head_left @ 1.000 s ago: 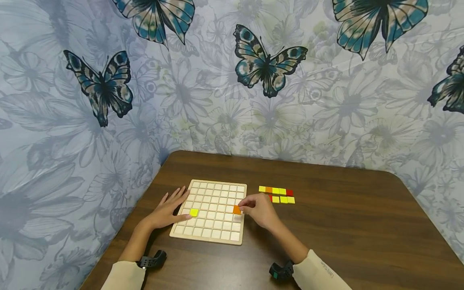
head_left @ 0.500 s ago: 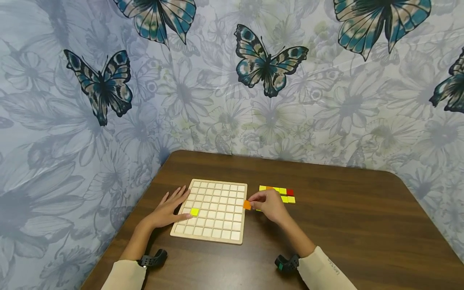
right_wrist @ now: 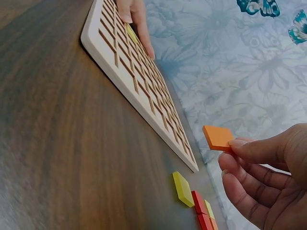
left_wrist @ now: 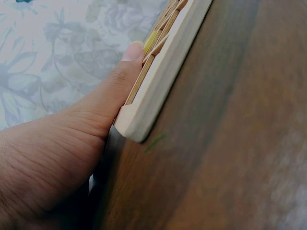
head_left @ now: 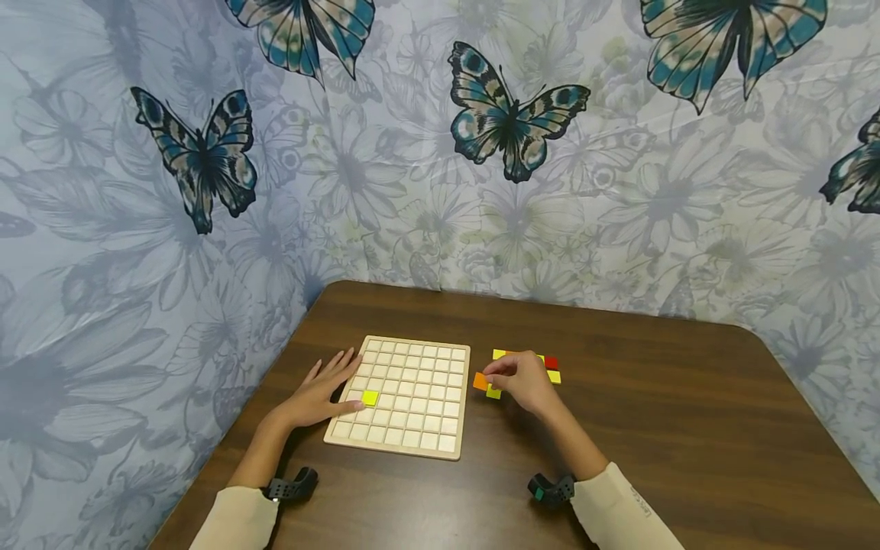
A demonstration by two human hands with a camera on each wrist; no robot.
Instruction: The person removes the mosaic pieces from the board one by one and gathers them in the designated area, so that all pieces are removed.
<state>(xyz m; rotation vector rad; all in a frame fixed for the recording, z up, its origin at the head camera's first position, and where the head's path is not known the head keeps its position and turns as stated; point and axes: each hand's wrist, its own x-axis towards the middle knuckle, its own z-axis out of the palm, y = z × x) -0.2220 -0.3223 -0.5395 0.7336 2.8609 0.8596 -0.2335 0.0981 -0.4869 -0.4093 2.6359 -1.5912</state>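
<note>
My right hand (head_left: 525,382) pinches an orange square tile (right_wrist: 218,137) between thumb and fingers, just right of the grid board. In the right wrist view the tile is raised above the tabletop. The pale wooden grid board (head_left: 412,418) lies flat, and one yellow tile (head_left: 370,398) sits in a cell on its left side. My left hand (head_left: 319,397) rests along the board's left edge, fingers spread, thumb reaching over the rim beside the yellow tile. Beneath and behind my right hand lie loose tiles, among them a yellow one (head_left: 493,392) and a red one (head_left: 551,363); the hand hides several.
The brown wooden table (head_left: 687,428) stretches to the right and in front of the board. A wall covering with butterflies (head_left: 512,114) rises right behind the table's back and left edges. Black wrist cameras (head_left: 292,486) sit on both wrists.
My right hand has carried the orange tile off the board's right side, rightward and slightly back, to the loose tiles. The left hand has stayed at the board's left edge.
</note>
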